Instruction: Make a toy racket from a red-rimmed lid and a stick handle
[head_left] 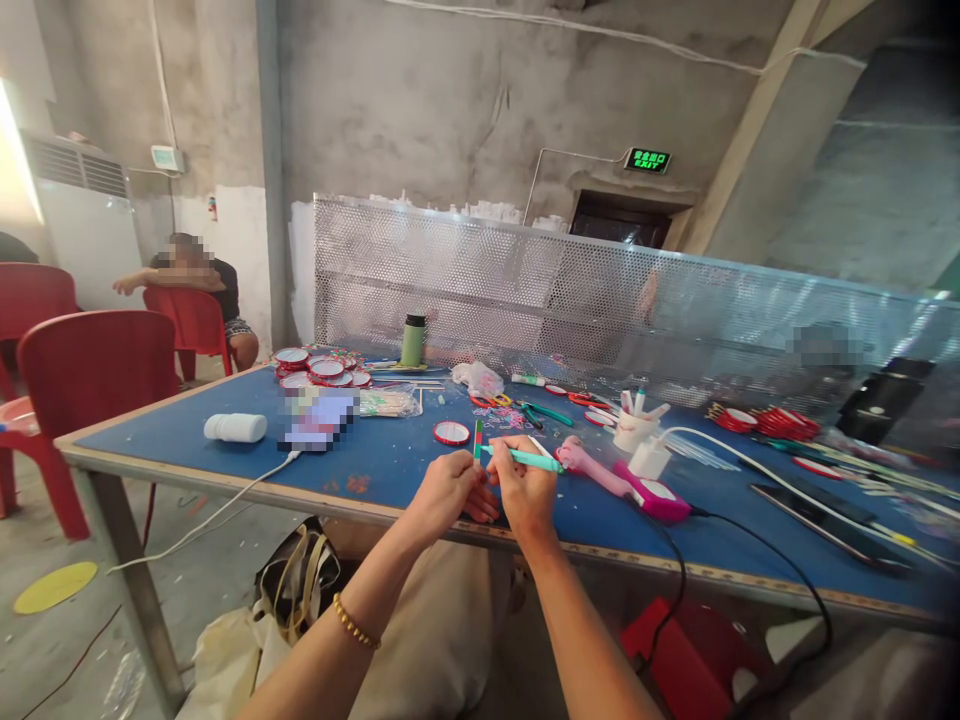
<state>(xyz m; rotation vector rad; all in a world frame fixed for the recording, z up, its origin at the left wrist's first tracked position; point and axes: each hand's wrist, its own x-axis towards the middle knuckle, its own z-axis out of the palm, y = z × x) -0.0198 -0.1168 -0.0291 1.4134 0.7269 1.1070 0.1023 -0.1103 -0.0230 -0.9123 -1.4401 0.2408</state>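
The person's left hand (pixel 454 490) is nearly closed, its fingers curled in and its thumb and forefinger pinching a small green-and-red strip (pixel 478 428) that stands upright just right of the red-rimmed disc (pixel 451 432). The right hand (pixel 525 485) is closed in a writing grip around a teal marker pen (pixel 531 458), farther right of the disc and a little nearer the person. The pen lies almost level, its tip pointing left at the strip; whether the two touch, I cannot tell. A gold beaded bracelet (pixel 355 624) circles the left wrist, on the near side of the disc.

Beyond the disc lie orange-handled scissors (pixel 491 401) and a crumpled clear plastic bag (pixel 478 378), with green-handled pliers (pixel 546 413) and a scatter of pink bits (pixel 517 418) to its right. Well to its right are a white cup (pixel 634 432) holding pens and a pink-and-magenta corded device (pixel 654 493). To its left are a packet of wooden sticks (pixel 388 403), a phone (pixel 321 420) with its screen lit and, farthest of the three, a white bottle (pixel 235 428). A pile of similar discs (pixel 327 369) and a green tumbler (pixel 412 343) stand beyond it to the left.
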